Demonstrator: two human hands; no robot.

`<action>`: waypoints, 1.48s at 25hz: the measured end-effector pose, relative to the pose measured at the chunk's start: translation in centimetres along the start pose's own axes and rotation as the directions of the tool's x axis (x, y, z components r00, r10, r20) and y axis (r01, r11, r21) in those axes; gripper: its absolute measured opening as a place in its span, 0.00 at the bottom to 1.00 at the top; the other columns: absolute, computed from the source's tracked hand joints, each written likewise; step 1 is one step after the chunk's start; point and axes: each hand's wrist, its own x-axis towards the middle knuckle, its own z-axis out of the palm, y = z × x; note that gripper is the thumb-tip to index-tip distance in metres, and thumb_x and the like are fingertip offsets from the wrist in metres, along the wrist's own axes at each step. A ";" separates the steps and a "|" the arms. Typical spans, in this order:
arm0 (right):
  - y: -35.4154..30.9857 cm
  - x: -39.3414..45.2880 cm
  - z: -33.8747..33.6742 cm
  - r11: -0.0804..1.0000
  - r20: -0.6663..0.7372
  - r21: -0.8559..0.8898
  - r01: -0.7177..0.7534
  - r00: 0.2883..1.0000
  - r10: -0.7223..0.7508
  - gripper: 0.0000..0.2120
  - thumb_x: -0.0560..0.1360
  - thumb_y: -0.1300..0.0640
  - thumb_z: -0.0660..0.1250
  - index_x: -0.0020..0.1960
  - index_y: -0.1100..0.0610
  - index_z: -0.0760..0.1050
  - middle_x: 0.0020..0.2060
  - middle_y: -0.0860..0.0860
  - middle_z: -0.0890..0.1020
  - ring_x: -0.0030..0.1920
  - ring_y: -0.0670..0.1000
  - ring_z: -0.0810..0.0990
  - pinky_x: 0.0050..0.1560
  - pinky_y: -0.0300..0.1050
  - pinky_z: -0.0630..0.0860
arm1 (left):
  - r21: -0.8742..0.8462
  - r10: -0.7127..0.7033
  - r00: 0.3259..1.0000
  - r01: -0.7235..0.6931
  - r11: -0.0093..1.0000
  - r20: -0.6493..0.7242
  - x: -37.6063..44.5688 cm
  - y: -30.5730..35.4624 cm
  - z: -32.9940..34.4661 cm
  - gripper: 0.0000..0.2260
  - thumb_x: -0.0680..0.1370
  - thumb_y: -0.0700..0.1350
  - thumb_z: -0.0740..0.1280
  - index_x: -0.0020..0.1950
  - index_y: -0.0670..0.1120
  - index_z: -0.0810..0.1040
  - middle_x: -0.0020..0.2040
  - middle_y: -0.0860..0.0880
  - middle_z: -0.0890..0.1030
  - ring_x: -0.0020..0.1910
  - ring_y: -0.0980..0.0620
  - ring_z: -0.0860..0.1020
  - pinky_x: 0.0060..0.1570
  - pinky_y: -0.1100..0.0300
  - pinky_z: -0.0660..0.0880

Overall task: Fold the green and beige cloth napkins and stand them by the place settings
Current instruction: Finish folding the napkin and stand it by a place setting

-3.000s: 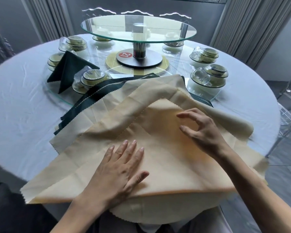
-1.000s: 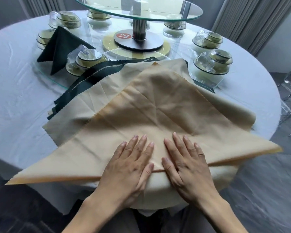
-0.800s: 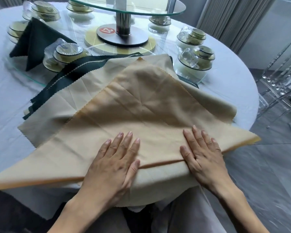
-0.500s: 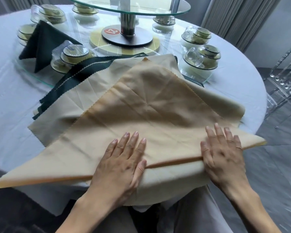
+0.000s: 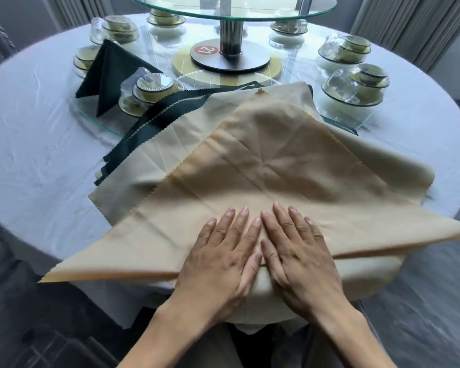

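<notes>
A beige napkin (image 5: 271, 171) lies folded into a wide triangle on top of a pile at the table's near edge, its long fold facing me. My left hand (image 5: 223, 258) and my right hand (image 5: 295, 256) press flat on the middle of that fold, side by side, fingers straight. Under it lie more beige napkins (image 5: 165, 155) and dark green napkins (image 5: 175, 107). A folded green napkin (image 5: 106, 75) stands at the back left beside a place setting (image 5: 149, 88).
The round table has a white cloth (image 5: 37, 123) and a glass turntable (image 5: 231, 6) on a metal post in the centre. Stacked bowls and glass cups (image 5: 356, 83) ring the lower glass disc. Curtains hang behind; grey floor lies to the right.
The napkin was folded in half into a triangle. My right hand slid out along the fold to the right, then came back beside my left hand at the middle.
</notes>
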 end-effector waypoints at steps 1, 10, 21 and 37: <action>0.0 0.0 0.0 1.000 -0.001 -0.006 0.007 1.000 -0.007 0.26 0.80 0.46 0.50 0.72 0.54 0.70 0.72 0.54 0.71 0.72 0.58 0.69 0.70 0.53 0.56 | -0.003 0.007 1.000 -0.007 1.000 0.006 -0.1 -0.1 0.0 0.25 0.81 0.57 0.52 0.76 0.49 0.68 0.75 0.47 0.69 0.75 0.47 0.67 0.70 0.50 0.57; 0.0 -0.1 -0.1 1.000 0.031 -0.016 -0.014 0.999 0.014 0.26 0.80 0.45 0.50 0.73 0.52 0.68 0.73 0.52 0.69 0.73 0.57 0.67 0.72 0.47 0.49 | -0.164 0.029 0.994 -0.012 0.986 0.103 -4.6 -9.9 -2.5 0.29 0.79 0.69 0.47 0.79 0.62 0.53 0.80 0.59 0.48 0.79 0.61 0.43 0.76 0.61 0.39; 0.1 0.2 -0.4 0.999 0.144 -0.049 -0.012 0.989 0.019 0.31 0.80 0.37 0.41 0.76 0.51 0.64 0.74 0.53 0.66 0.74 0.58 0.66 0.71 0.52 0.51 | -0.422 -0.044 0.998 0.063 0.904 0.054 -7.6 -16.0 -5.6 0.32 0.65 0.43 0.55 0.69 0.54 0.76 0.73 0.62 0.70 0.74 0.60 0.65 0.74 0.62 0.58; -0.1 0.5 -1.3 0.997 0.090 0.038 0.062 0.994 -0.065 0.31 0.78 0.35 0.48 0.75 0.49 0.65 0.75 0.52 0.66 0.74 0.58 0.64 0.71 0.57 0.55 | -0.964 -0.444 0.877 -0.074 0.253 -0.184 -7.7 -18.3 -6.3 0.11 0.69 0.53 0.78 0.44 0.47 0.85 0.47 0.44 0.86 0.51 0.45 0.83 0.59 0.52 0.77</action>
